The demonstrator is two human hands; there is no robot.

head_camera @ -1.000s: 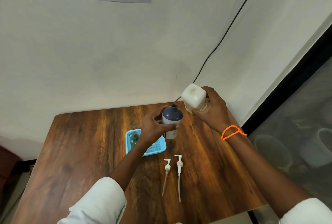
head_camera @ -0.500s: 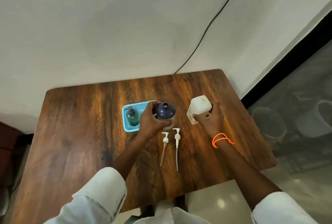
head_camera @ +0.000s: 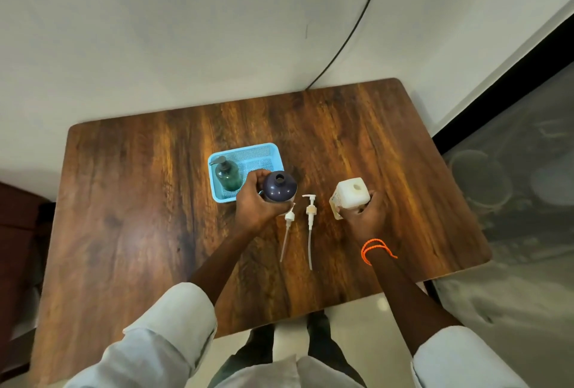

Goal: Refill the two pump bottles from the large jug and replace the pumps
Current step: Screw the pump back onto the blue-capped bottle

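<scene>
On wooden table (head_camera: 155, 216) by white wall (head_camera: 186, 30), left grip (head_camera: 256, 204) clamped round dark bottle (head_camera: 279, 187); right grip (head_camera: 363, 215) clamped round jug (head_camera: 351, 198)

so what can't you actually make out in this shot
Head view, the only one:
- Liquid level in the dark purple open-necked bottle: opaque body, gripped by the left hand.
- Label on the white square jug: seen from above, partly covered by the right hand.
- Head of the shorter white pump: tucked under the bottle.
- Teal pump bottle in the blue basket: fill level unclear.
</scene>
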